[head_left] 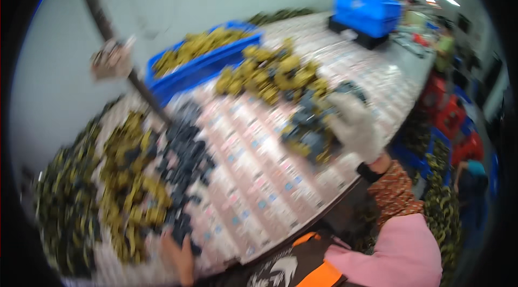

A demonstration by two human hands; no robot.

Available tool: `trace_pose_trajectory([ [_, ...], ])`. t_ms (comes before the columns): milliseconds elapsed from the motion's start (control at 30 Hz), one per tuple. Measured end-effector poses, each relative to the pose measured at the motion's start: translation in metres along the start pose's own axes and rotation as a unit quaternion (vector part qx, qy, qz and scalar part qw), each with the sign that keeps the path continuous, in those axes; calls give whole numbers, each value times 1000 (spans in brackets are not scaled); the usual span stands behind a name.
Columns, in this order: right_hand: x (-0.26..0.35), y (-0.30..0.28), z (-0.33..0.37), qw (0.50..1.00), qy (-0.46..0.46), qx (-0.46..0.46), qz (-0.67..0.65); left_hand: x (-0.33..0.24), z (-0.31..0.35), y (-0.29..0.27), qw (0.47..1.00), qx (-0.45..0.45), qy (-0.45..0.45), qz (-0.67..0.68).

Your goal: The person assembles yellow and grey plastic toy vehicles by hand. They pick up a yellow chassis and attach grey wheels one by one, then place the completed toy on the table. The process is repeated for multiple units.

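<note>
Seems to be sorting small pieces (pixel 313 138) by colour on the table (pixel 270 165), likely with the mixed pile (pixel 305 120) as the part in hand. Has the right hand (pixel 353 125), gloved in white, at the right side of that pile, over or against grey and yellow pieces. Cannot tell, through the blur, the closure of the right grip, or any piece inside it. Has the left hand (pixel 177 260), bare, low at the near end of the grey row (pixel 186 152), with thumb apart from fingers: a loose, unclosed grip, with no piece seen in it. Cannot tell whether touching the nearest grey pieces.

Shows, left of the grey row, a yellow row (pixel 129 179) with some grey caught in it, and farther left a dark row (pixel 67 206) flecked with yellow. Shows a yellow heap (pixel 275 74) just behind the mixed pile, and beyond it to the left a blue crate (pixel 189 75) of yellow pieces.

Looks partway through: mostly parted at the left, mingled at the right. Probably calls next for picking grey from yellow with the right hand, then drawing the grey leftward to the grey row. Calls for a light pinch, given the risk of lifting clumps and mixing colours again.
</note>
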State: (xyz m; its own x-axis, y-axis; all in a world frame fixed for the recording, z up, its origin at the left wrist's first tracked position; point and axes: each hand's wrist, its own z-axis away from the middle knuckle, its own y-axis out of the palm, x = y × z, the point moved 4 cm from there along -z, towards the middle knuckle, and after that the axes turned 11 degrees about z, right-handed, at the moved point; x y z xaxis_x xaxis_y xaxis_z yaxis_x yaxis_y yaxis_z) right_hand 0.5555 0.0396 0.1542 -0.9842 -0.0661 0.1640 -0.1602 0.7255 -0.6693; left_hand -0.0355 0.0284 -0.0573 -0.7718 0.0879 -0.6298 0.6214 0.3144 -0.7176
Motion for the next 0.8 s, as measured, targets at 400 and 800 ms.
trace_pose_trajectory([
  [400,150,62,64,946,-96,220,-216,-18,5,-45,958,-27,-96,267],
  [800,266,85,87,873,-328,261,-248,-59,-165,-17,995,-46,-33,-78],
])
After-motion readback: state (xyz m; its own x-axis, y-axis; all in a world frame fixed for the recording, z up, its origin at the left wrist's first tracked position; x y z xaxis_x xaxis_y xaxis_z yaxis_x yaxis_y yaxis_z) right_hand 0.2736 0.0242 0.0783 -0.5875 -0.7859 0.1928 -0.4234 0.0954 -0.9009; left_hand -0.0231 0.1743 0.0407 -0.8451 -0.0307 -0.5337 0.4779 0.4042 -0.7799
